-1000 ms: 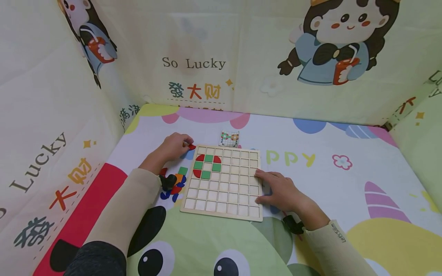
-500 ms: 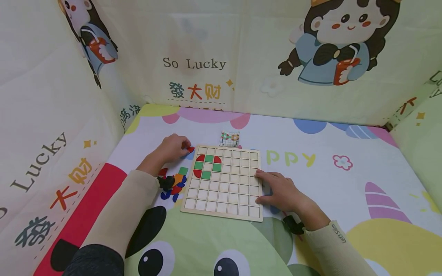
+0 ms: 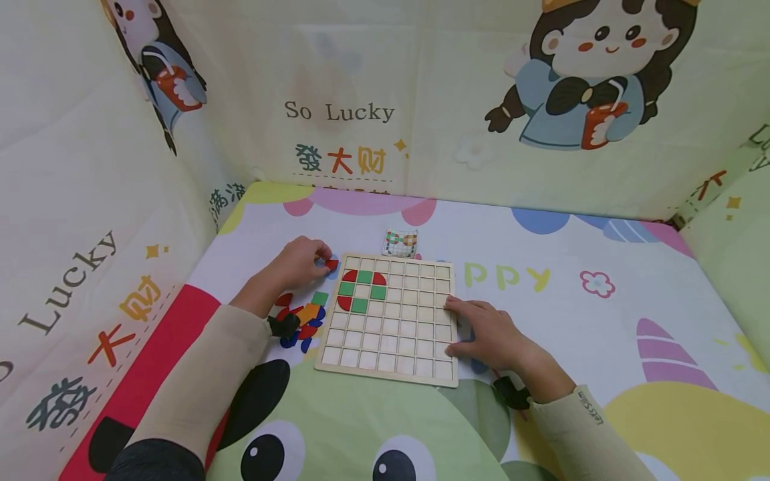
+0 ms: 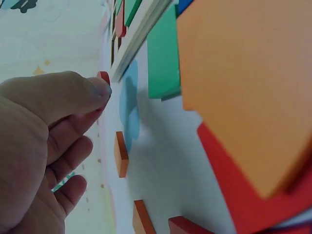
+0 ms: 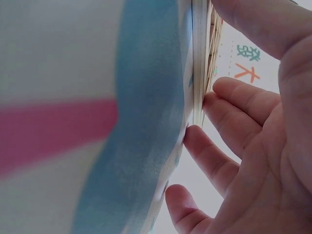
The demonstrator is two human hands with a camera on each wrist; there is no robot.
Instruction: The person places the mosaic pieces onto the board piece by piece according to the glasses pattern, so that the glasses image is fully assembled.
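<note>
My left hand [image 3: 297, 262] pinches a small red tile [image 3: 331, 264] between thumb and fingers, beside the far left corner of a wooden grid board [image 3: 385, 323]. In the left wrist view the red tile [image 4: 104, 76] shows only as a thin edge past the thumb tip. Red curved tiles and green square tiles [image 3: 364, 276] form a ring in the board's upper left cells. My right hand [image 3: 490, 333] rests against the board's right edge, thumb and fingers spread apart. In the right wrist view its fingertips touch the edge of the board [image 5: 199, 63].
Loose tiles lie left of the board: an orange piece [image 3: 309, 312], a green square [image 3: 319, 298], red ones and several blue ones [image 3: 289, 341]. A small pattern card [image 3: 400, 243] lies behind the board. Printed cloth covers the table and walls.
My left hand has drawn slightly back toward me with the red tile, which has turned a little. The right hand and the board have stayed put.
</note>
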